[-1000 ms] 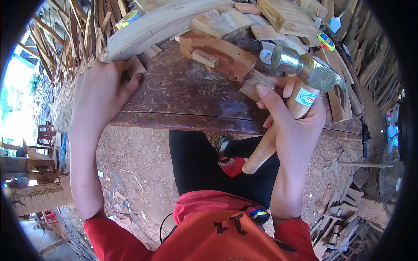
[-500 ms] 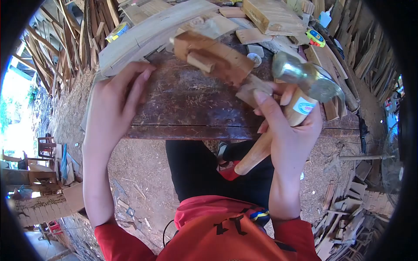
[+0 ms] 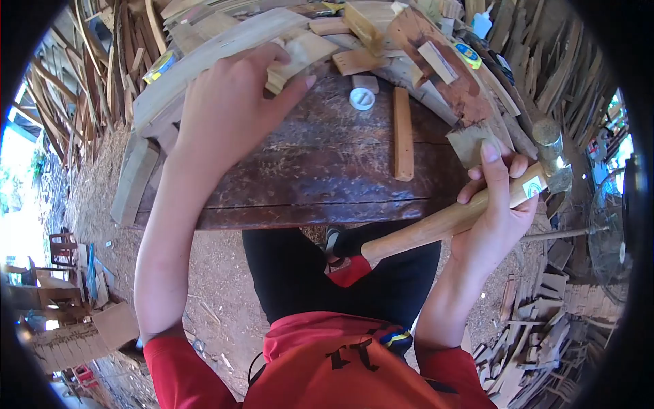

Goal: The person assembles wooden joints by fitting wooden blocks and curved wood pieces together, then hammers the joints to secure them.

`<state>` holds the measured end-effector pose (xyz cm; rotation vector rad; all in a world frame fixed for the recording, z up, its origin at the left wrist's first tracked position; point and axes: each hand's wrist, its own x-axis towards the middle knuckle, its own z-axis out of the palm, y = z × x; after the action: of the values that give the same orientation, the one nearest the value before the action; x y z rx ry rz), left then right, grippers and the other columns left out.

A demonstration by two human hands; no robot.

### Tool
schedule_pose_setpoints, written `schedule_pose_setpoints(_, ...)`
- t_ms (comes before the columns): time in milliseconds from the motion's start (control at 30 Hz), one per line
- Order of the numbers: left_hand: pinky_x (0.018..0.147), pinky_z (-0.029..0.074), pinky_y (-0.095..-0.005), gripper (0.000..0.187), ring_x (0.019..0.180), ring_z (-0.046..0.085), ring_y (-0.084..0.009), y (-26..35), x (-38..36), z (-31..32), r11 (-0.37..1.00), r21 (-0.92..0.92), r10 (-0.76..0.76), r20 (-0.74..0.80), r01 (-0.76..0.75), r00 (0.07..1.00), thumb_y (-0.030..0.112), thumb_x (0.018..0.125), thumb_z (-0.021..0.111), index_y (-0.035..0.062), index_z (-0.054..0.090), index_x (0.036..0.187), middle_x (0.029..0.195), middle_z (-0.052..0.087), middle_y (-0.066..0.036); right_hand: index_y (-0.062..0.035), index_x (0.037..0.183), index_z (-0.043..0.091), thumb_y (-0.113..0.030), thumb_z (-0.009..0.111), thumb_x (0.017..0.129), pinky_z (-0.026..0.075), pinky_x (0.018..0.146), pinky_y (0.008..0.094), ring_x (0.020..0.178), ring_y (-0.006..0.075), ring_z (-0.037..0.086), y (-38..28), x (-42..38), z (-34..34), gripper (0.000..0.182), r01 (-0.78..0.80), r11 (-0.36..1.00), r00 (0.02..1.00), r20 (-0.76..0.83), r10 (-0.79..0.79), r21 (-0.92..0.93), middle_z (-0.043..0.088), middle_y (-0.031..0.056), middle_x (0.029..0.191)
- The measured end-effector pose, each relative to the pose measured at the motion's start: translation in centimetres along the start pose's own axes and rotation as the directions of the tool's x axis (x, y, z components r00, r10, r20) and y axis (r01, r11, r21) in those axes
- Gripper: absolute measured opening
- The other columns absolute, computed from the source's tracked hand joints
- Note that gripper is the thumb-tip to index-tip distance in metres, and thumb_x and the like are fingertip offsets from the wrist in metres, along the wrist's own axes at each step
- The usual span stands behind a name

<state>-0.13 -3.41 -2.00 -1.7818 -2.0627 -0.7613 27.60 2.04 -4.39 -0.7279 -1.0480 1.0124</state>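
The wooden handle of a hammer (image 3: pixel 436 221) lies across the palm of my right hand (image 3: pixel 501 198), its metal head at the right. Between the thumb and fingers of that same hand is the pale flat end of a brown wooden block (image 3: pixel 415 41), which carries a light strip across its face. The block points away from me over the right side of the table. My left hand (image 3: pixel 235 95) reaches over the back left, thumb and fingers apart around the edge of a pale wood piece (image 3: pixel 306 49); its fingertips are partly hidden.
On the dark wooden table (image 3: pixel 306 150) lie a brown wooden strip (image 3: pixel 403 136) and a small round white lid (image 3: pixel 362 99). Boards and offcuts line its back edge. Tape measures (image 3: pixel 467 54) lie among them, and a white bottle (image 3: pixel 482 24) stands behind.
My right hand has moved right, carrying the hammer and brown block, which now points more away from me. My left hand has gone forward to the pale wood, and the view has shifted slightly.
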Motion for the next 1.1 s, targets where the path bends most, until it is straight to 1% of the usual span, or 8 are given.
schedule_pose_setpoints(167, 0.065, 0.053, -0.0431, 0.043, 0.067, 0.068, -0.0303, 1.2, 2.0, 2.4, 0.967, 0.026, 0.256, -0.051, -0.255, 0.965, 0.045, 0.093, 0.077, 0.0097, 0.073, 0.118, 0.068, 0.063, -0.011, -0.0116, 0.095, 0.049, -0.001, 0.081, 0.090, 0.050, 0.047, 0.0227, 0.068, 0.0127, 0.067, 0.1, 0.6, -1.3, 0.034, 0.001, 0.999, 0.999, -0.043, -0.003, -0.040, 0.073, 0.0140, 0.103)
schedule_pose_setpoints(267, 0.071, 0.056, -0.0451, 0.042, 0.076, 0.072, -0.0342, 2.2, 3.4, 2.9, 0.970, 0.043, 0.238, -0.002, -0.237, 0.971, 0.047, 0.093, 0.076, 0.0117, 0.075, 0.114, 0.073, 0.068, -0.012, -0.0115, 0.095, 0.049, 0.000, 0.080, 0.090, 0.050, 0.046, 0.0225, 0.068, 0.0123, 0.066, 0.1, 0.6, -1.8, 0.034, -0.009, 1.000, 0.999, -0.043, 0.008, -0.023, 0.071, 0.0127, 0.101)
schedule_pose_setpoints(467, 0.060, 0.048, -0.0401, 0.032, 0.060, 0.061, -0.0251, 3.1, 3.8, 2.5, 0.988, -0.084, 0.136, 0.069, -0.130, 0.988, 0.037, 0.093, 0.079, 0.0119, 0.076, 0.113, 0.063, 0.055, -0.006, -0.0116, 0.094, 0.048, 0.000, 0.080, 0.091, 0.050, 0.045, 0.0213, 0.067, 0.0109, 0.064, -0.1, 1.1, -2.8, 0.033, 0.035, 0.999, 0.991, -0.127, -0.031, 0.023, 0.069, 0.0098, 0.097)
schedule_pose_setpoints(667, 0.062, 0.053, -0.0412, 0.025, 0.064, 0.067, -0.0266, 5.1, 3.9, 0.9, 0.995, -0.096, 0.053, 0.119, -0.041, 0.991, 0.031, 0.093, 0.079, 0.0114, 0.074, 0.108, 0.066, 0.062, -0.007, -0.0118, 0.094, 0.049, -0.001, 0.080, 0.091, 0.051, 0.045, 0.0208, 0.067, 0.0104, 0.064, -0.6, 2.4, -4.8, 0.033, 0.136, 0.991, 0.963, -0.237, -0.131, 0.005, 0.070, 0.0103, 0.098)
schedule_pose_setpoints(867, 0.075, 0.058, -0.0414, 0.033, 0.089, 0.073, -0.0270, 4.1, 7.9, 4.4, 0.959, 0.079, 0.285, -0.251, -0.274, 0.925, 0.038, 0.094, 0.076, 0.0116, 0.074, 0.114, 0.102, 0.070, -0.012, -0.0118, 0.093, 0.048, 0.000, 0.079, 0.091, 0.051, 0.045, 0.0217, 0.066, 0.0103, 0.064, -0.6, 2.3, -5.9, 0.033, 0.103, 0.995, 0.967, -0.238, -0.097, 0.012, 0.072, 0.0118, 0.103)
schedule_pose_setpoints(967, 0.090, 0.058, -0.0396, 0.044, 0.103, 0.074, -0.0305, 4.8, 12.2, 4.3, 0.984, 0.044, 0.175, 0.003, -0.175, 0.984, 0.042, 0.090, 0.081, 0.0097, 0.074, 0.119, 0.115, 0.072, -0.013, -0.0123, 0.093, 0.048, 0.000, 0.079, 0.091, 0.051, 0.045, 0.0221, 0.066, 0.0105, 0.064, -0.6, 1.9, -5.7, 0.034, 0.083, 0.996, 0.973, -0.218, -0.073, 0.036, 0.071, 0.0107, 0.099)
schedule_pose_setpoints(1067, 0.110, 0.050, -0.0467, 0.099, 0.128, 0.063, -0.0378, 7.5, 14.3, 0.8, 0.984, 0.128, 0.041, 0.508, -0.123, 0.860, 0.085, 0.093, 0.047, 0.0034, 0.058, 0.148, 0.148, 0.057, -0.025, -0.0124, 0.093, 0.047, 0.000, 0.079, 0.091, 0.051, 0.045, 0.0221, 0.065, 0.0106, 0.064, -0.7, 1.8, -6.0, 0.035, 0.076, 0.997, 0.974, -0.215, -0.068, 0.027, 0.069, 0.0100, 0.097)
schedule_pose_setpoints(1100, 0.108, 0.051, -0.0464, 0.101, 0.127, 0.064, -0.0377, 7.3, 14.6, 1.4, 0.982, 0.131, 0.055, 0.479, -0.134, 0.876, 0.087, 0.090, 0.050, 0.0030, 0.060, 0.146, 0.146, 0.058, -0.025, -0.0123, 0.094, 0.047, 0.000, 0.079, 0.091, 0.051, 0.045, 0.0222, 0.065, 0.0106, 0.064, -0.8, 1.8, -6.2, 0.035, 0.075, 0.997, 0.973, -0.218, -0.069, 0.020, 0.069, 0.0098, 0.096)
